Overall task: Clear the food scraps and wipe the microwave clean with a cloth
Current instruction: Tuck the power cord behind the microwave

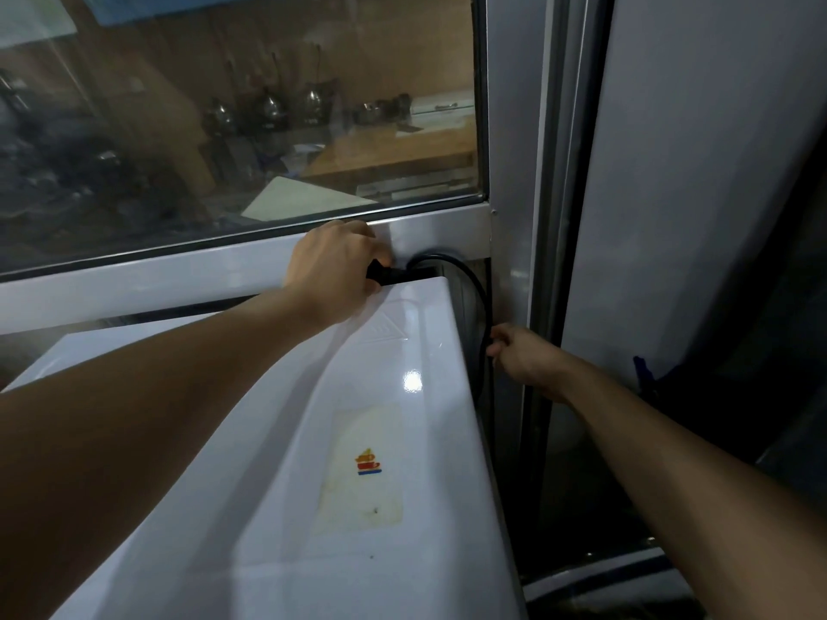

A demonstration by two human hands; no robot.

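- The white microwave (358,440) fills the near middle, its glossy top bearing a yellowed sticker (364,467).
- The left hand (333,266) grips a black plug (380,272) at the microwave's far edge.
- The right hand (521,355) pinches the black cord (481,306) on the right side.
- Beyond, a glass window (232,109) in a pale frame (179,275) shows a dim room with a wooden counter.
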